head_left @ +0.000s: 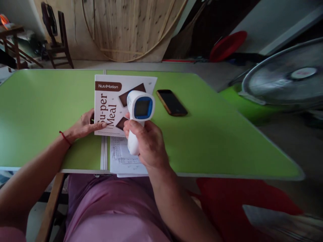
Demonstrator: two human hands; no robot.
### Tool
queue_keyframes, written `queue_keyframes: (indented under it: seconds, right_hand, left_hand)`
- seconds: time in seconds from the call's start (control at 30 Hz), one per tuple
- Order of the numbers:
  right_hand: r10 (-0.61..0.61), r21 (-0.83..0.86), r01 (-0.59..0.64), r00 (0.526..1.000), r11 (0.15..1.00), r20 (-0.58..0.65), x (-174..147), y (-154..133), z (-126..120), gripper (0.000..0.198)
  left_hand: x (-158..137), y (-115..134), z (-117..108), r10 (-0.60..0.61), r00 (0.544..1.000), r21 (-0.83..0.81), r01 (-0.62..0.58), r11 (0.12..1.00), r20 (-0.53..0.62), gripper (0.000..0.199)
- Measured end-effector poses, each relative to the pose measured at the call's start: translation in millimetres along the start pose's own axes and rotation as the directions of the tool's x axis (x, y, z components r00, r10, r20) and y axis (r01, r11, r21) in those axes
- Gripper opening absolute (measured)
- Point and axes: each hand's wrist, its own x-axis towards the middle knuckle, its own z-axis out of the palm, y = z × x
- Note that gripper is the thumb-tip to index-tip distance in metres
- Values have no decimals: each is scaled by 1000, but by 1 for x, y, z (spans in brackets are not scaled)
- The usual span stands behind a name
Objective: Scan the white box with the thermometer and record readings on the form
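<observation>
Left to right, as I view it remotely: the left hand (87, 126) pinches the lower left edge of the white NutriMotion box (108, 106), thumb across the printed front, other fingers partly hidden at that edge. I judge this 1-sided hold weak — a nudge at the far side could swing the box. Nearer the body, papers (121, 165) overhang the edge of the green table (214, 134); a careless brush could drag them off. Before the box is a white thermometer (142, 109), its handle wrapped by the fingers of the right hand (152, 143); loosening them would drop it. Farther right, a phone (172, 102) lies flat — a wide rightward sweep could knock it.
</observation>
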Motion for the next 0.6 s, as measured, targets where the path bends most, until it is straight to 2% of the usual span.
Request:
queue_keyframes:
  seconds: [0.13,0.6]
  right_hand:
    - [-3,-21,3,1000,1000,3,1,3,-2,51]
    - [-24,-9,24,1000,1000,4,2,4,-1,51]
  left_hand:
    - [0,-6,-2,-9,1000,-18,9,1000,7,60]
    - [1,2,-1,-6,1000,-6,6,1000,24,62]
